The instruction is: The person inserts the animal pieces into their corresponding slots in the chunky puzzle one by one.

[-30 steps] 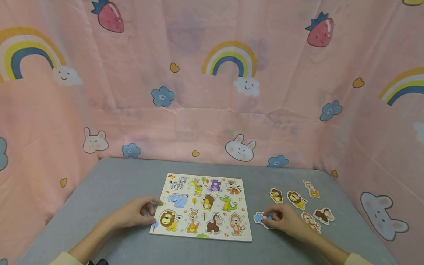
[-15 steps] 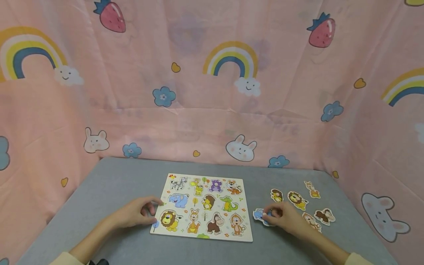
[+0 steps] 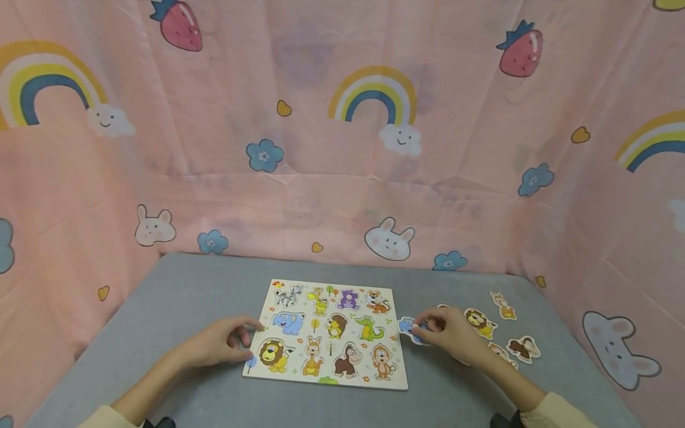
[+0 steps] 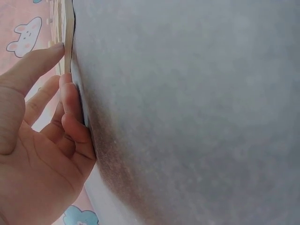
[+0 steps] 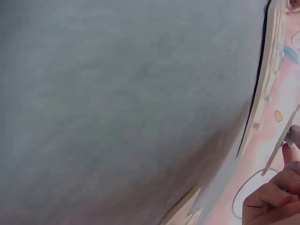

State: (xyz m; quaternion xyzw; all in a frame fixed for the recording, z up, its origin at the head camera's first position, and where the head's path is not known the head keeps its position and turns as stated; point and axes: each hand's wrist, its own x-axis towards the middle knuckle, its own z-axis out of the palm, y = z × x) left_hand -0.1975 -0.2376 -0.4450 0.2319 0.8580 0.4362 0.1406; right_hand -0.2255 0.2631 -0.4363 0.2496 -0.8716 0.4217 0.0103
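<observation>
Blue elephant piece [image 3: 408,326]: we find it pinched at its right end by the fingertips of our right hand [image 3: 446,334], so most of the piece juts out to the left of the grip. It sits just off the right edge of the animal puzzle board [image 3: 326,333], about level with the crocodile picture; whether it rests on the grey tabletop [image 3: 176,303] or is lifted clear, we cannot tell. In the right wrist view we see it edge-on as a thin slat [image 5: 281,140] between curled fingers [image 5: 269,199].

Left hand [image 3: 219,343]: our fingers are loosely curled, gripping nothing, the tips resting against the board's left edge near its near-left corner, beside the lion picture. The left wrist view shows the fingertips [image 4: 70,101] touching the board's thin edge [image 4: 69,33].

Loose pieces: a lion [image 3: 479,321], a small pale animal [image 3: 503,305] and a monkey [image 3: 523,348] lie near the tabletop's right edge, just right of our right hand.
</observation>
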